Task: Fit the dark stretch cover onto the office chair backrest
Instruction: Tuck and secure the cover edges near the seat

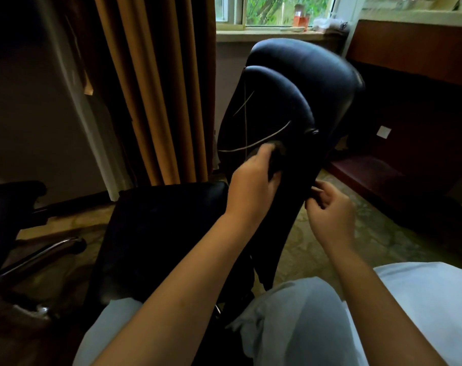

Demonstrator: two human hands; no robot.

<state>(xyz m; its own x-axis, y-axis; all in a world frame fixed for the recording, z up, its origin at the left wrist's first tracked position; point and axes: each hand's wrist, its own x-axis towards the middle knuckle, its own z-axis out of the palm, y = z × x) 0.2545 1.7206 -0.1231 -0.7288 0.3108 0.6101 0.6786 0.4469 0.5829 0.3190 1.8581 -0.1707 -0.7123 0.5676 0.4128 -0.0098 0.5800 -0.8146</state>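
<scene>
Head view: I'm working low on the glossy black padded leather office chair backrest (pixel 303 83), which is leaning away from me toward the window (pixel 277 9). My left hand (pixel 253 180) is clenching a bunch of the dark stretch fabric cover (pixel 285 220) against the backrest's face, probably to anchor it. My right hand (pixel 330 215) is pinching the cover's edge at the backrest's right side, fingers (pixel 317 192) curled on the hem, likely to stretch it round that side. The cover is hanging between both hands and trailing down toward my knees. It's dark on dark, so I can't tell how much of the backrest is covered. The black chair seat (pixel 166 228) is lying to the left, with the tan pleated curtain (pixel 155 88) behind it.
</scene>
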